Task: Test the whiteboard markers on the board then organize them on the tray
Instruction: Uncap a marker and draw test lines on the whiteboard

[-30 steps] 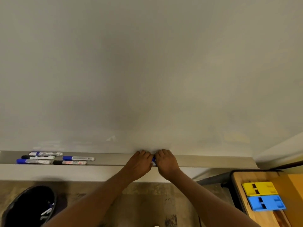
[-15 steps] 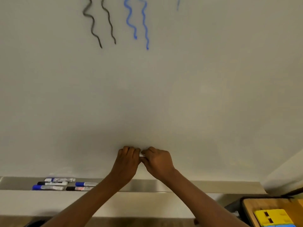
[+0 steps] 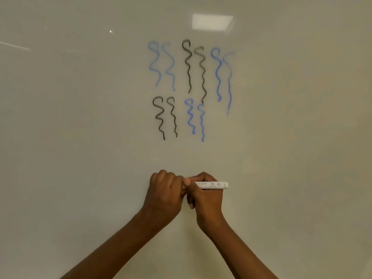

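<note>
Gripping one whiteboard marker (image 3: pixel 213 185) between them, two hands meet knuckle to knuckle in front of the glossy whiteboard (image 3: pixel 80 137), below the drawings. The right hand (image 3: pixel 206 200) wraps the smooth white cylindrical barrel, whose printed, flat-ended tail sticks out rightward. The left hand (image 3: pixel 165 193) is fisted over the hidden other end. The marker lies horizontal. Ten wavy squiggles (image 3: pixel 188 77) mark the board: six blue and four black, in pairs, three pairs above two. One rectangular light reflection (image 3: pixel 212 22) gleams at top right.

left hand (image 3: pixel 165 195) and right hand (image 3: pixel 208 204) touch, both curled round a marker (image 3: pixel 213 184).
</note>
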Demonstrator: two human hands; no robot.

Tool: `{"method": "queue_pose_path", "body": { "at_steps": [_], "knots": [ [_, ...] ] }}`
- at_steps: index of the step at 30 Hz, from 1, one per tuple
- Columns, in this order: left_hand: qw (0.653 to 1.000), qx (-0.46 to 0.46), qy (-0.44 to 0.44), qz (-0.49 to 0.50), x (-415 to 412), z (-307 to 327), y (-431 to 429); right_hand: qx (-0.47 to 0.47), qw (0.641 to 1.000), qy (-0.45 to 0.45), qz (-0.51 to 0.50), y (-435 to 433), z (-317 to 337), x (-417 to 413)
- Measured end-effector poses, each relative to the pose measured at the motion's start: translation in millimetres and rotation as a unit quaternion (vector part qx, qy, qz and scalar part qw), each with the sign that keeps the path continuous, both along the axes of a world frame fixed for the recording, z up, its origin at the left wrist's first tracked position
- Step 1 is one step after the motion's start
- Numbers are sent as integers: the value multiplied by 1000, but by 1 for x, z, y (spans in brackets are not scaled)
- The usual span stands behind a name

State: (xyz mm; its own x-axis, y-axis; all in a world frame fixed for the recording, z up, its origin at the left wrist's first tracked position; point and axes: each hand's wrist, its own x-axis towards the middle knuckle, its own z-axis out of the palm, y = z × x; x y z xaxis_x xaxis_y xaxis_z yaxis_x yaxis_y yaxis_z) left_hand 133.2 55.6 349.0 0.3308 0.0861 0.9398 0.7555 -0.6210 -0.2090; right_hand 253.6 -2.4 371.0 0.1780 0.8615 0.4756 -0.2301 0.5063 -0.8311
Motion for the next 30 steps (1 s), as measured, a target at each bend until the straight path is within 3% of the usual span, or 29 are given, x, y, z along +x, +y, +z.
{"method": "queue_pose_path", "body": {
  "at_steps": [5, 8, 17, 21, 24, 28, 30],
  "knots": [
    [985, 146, 83, -31, -14, 51, -7, 35, 997, -47, -55, -2, 42, -4],
    [979, 173, 99, -43, -21, 76, -16, 67, 994, -51, -63, -11, 56, -8],
    [985, 75, 116, -107, -27, 99, -43, 99, 992, -2, -74, -32, 67, -16],
    [987, 36, 97, -122, -34, 103, -45, 159, 977, -72, -127, -36, 66, -14],
    [985, 26, 98, -141, -36, 109, -51, 210, 968, -39, -131, -39, 71, -16],
    [995, 13, 3, -94, -49, 132, -40, 293, 933, 89, -189, -32, 84, -6],
    [996, 24, -65, -60, -61, 141, -22, 320, 915, 81, -230, -23, 88, 7]
  ]
}}
